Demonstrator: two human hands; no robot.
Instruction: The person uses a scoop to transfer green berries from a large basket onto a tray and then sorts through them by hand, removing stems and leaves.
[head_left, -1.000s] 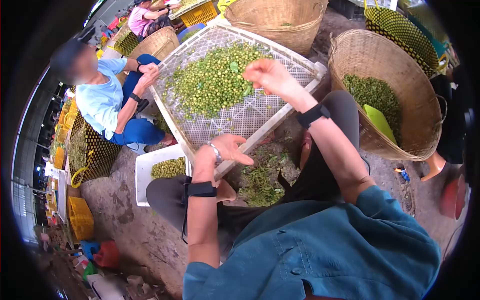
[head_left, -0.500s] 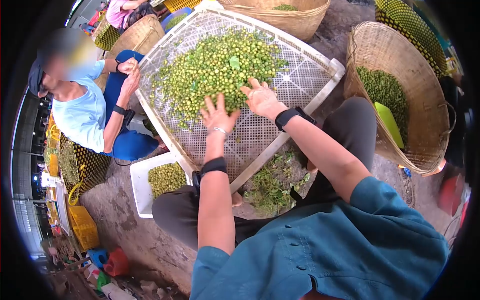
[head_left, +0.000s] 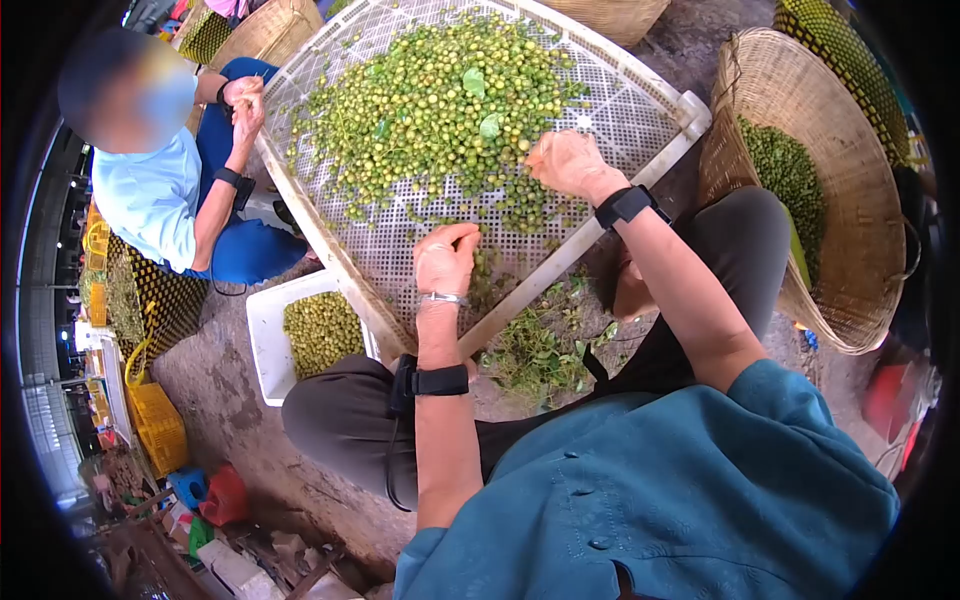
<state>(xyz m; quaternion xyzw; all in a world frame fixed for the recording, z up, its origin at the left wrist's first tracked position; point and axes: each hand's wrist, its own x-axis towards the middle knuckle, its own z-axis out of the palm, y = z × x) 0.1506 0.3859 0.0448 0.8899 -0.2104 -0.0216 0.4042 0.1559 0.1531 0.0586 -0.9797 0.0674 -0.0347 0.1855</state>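
Observation:
A broad heap of small round green fruits (head_left: 430, 110), with a few leaves mixed in, lies on a white perforated tray (head_left: 395, 275). My left hand (head_left: 446, 262) is over the tray's near part, below the heap, its fingers curled in and the thumb against them. At the heap's right edge is my right hand (head_left: 572, 165), fingers bent and drawn together close to the fruits. Whatever either hand may hold is hidden by the fingers. Some loose fruits are scattered on the mesh between the two hands.
A white bin (head_left: 262, 335) of yellowish-green fruits stands left of my knee. To the right is a big wicker basket (head_left: 860, 230) part-filled with green fruits. Plucked stems and leaves (head_left: 545, 345) litter the floor below the tray. Another person (head_left: 150, 200) sits at the tray's left.
Both hands were spread on the heap's near edge. Now their fingers are curled; the left has drawn back toward me, the right is at the heap's right edge. The view has shifted slightly.

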